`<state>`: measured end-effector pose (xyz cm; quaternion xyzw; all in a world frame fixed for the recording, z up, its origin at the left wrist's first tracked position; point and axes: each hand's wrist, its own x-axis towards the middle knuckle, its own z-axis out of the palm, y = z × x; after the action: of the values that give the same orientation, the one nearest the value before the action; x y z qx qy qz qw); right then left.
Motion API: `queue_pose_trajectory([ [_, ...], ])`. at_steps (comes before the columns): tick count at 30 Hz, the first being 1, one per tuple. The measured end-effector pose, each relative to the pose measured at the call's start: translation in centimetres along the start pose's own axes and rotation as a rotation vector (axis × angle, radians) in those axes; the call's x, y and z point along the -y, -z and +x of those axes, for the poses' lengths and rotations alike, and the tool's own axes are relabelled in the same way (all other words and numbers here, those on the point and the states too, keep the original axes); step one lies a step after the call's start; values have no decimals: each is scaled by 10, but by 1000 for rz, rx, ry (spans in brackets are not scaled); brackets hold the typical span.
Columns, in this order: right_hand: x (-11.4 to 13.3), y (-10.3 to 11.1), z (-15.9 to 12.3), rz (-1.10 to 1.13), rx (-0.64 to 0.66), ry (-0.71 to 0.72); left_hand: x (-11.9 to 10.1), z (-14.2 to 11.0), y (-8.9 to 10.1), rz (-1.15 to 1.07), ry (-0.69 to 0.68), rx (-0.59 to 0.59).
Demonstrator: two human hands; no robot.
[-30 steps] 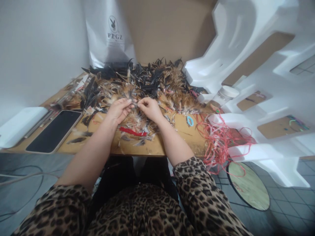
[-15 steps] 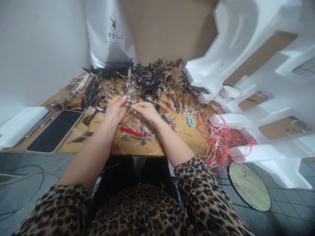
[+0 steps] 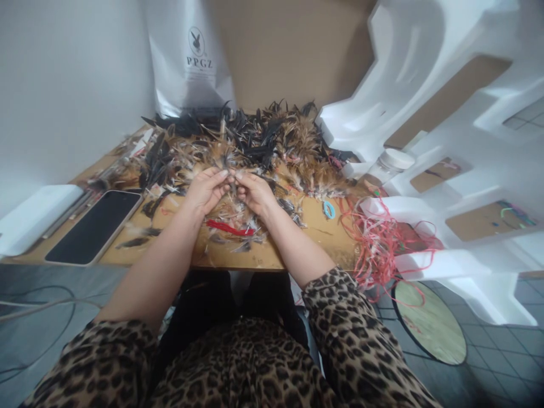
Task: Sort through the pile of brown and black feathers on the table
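My left hand (image 3: 208,188) and my right hand (image 3: 255,191) meet thumb to thumb over the middle of the table. Both pinch what looks like a small feather, its thin end mostly hidden by the fingertips. Behind and around them spreads a heap of loose feathers, black ones (image 3: 261,136) at the back and brown ones (image 3: 304,133) to the right. Close in front of my hands lies a bundle of red strands (image 3: 229,228). A few small dark feathers (image 3: 132,242) are scattered near the table's front edge.
A phone (image 3: 96,226) and a white box-like object (image 3: 40,218) lie at the left. To the right are a blue ring (image 3: 328,209), a tangle of pink string (image 3: 382,243), a lidded jar (image 3: 391,164) and white moulded foam (image 3: 425,263). A printed bag (image 3: 187,85) stands behind.
My right hand has risen slightly and turned so its fingertips come together with those of my left hand. The things on the table lie as before.
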<state>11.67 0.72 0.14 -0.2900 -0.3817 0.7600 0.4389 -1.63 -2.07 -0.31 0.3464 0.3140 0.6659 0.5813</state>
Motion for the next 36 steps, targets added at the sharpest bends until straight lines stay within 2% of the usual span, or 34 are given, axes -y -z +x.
queue_pose_trajectory([
  [8,5,0,-2,-29,5,19,0,-1,0,-10,64,20],
  [18,8,3,0,-115,10,145,1,-3,-4,121,33,-75],
  [27,4,1,-2,-376,-117,256,1,-4,-6,192,49,-83],
  [31,6,1,-3,-327,-83,161,1,-4,-6,202,46,-77],
  [36,9,3,-3,-157,51,-17,1,-5,-8,191,56,-44],
])
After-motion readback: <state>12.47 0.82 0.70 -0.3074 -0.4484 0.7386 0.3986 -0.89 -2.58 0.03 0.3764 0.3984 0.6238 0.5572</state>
